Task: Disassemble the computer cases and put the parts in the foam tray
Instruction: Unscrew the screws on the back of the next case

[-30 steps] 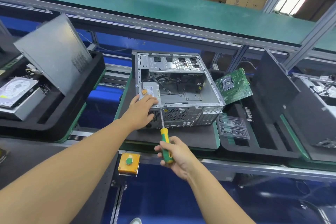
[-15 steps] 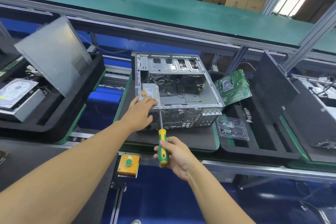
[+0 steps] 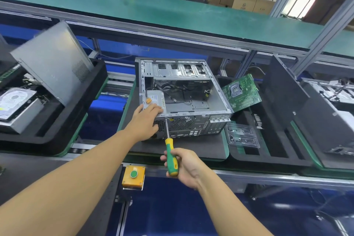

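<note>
Computer case (image 3: 191,101) lies on its side on a dark mat, open side up, rear panel facing the wearer; cables and drive bays visible inside, deeper floor in shadow.

Left hand (image 3: 147,120) rests on the near left corner of the case; fingers nearly straight and close together, laid over the rim onto the power supply (image 3: 155,98); thumb mostly hidden behind the palm.

Right hand (image 3: 184,165) grips the screwdriver (image 3: 171,156), fingers wrapped round the green and yellow handle; shaft angles up to the top edge of the rear panel; tip too small to tell whether it sits in a screw.

Foam tray (image 3: 268,157) sits just right of the case; motherboard (image 3: 242,92) leans tilted at its far end; clear plastic insert (image 3: 242,136) lies in a near pocket, contents hard to make out; a dark panel (image 3: 283,105) stands along its right side.

At left, a second foam tray (image 3: 57,132), cut off by the frame edge, holds a hard drive (image 3: 13,101) and a leaning grey side panel (image 3: 51,63).

Yellow button box (image 3: 133,175) sits on the near rail.
</note>
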Motion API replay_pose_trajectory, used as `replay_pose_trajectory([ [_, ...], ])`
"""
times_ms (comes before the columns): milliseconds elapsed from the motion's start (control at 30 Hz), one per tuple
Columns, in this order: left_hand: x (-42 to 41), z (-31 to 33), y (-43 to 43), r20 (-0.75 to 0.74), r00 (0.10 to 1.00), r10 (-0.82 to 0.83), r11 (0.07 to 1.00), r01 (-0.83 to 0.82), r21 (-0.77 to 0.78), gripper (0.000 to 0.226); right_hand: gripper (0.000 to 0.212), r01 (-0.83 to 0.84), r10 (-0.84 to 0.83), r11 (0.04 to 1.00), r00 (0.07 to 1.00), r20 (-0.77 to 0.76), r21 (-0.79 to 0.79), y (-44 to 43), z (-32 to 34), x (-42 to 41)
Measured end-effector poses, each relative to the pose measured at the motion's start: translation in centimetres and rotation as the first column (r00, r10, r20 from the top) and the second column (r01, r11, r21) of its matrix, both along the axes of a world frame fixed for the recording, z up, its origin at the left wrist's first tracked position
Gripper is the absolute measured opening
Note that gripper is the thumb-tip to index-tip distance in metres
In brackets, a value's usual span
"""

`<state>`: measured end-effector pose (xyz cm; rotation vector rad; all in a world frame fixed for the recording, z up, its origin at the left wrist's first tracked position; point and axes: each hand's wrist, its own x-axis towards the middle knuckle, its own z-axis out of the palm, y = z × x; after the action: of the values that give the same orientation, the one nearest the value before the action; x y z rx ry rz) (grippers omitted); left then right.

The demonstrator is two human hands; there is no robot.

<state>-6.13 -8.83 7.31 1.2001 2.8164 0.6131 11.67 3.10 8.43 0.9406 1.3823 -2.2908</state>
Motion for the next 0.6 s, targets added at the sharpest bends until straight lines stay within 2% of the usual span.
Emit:
replay_pose_trajectory([
  [33,0.0,0.0,0.0,0.008,1.0,0.002,1.0,-0.002,-0.003,0.056,0.014,0.008,-0.007,1.0,1.0,-0.012,0.024,0.0,-0.1,0.1],
  [133,-0.1,0.1,0.0,0.023,1.0,0.004,1.0,-0.004,-0.008,0.057,0.024,0.003,-0.003,0.996,1.0,0.009,0.087,0.1,0.1,0.2],
  [300,0.0,0.3,0.1,0.049,0.999,0.015,1.0,-0.014,-0.007,0.056,0.034,-0.026,0.028,0.999,0.998,0.051,-0.038,0.3,0.8,-0.2],
  [400,0.1,0.7,0.4,0.093,0.995,0.03,0.999,-0.031,0.017,0.052,0.033,-0.025,0.026,0.999,0.999,0.047,-0.028,0.0,0.3,0.3],
  [467,0.8,0.9,0.5,0.036,0.997,0.072,0.991,-0.076,0.106,0.046,0.022,-0.008,0.008,0.999,1.0,0.01,0.041,-0.3,-0.1,0.4],
  [533,2.1,0.8,0.4,-0.139,0.972,0.189,0.944,-0.141,0.298,0.028,0.016,0.004,-0.001,0.994,1.0,-0.028,0.106,-0.4,-0.4,0.5],
  [567,3.0,0.8,0.3,-0.157,0.956,0.248,0.911,-0.175,0.372,0.018,0.021,0.024,-0.02,0.994,0.999,-0.039,0.111,-0.3,-0.6,0.4],
  [600,3.9,0.6,0.2,-0.07,0.955,0.288,0.879,-0.235,0.414,0.011,0.027,0.052,-0.048,0.993,0.998,-0.04,0.105,-0.2,-0.7,0.4],
])
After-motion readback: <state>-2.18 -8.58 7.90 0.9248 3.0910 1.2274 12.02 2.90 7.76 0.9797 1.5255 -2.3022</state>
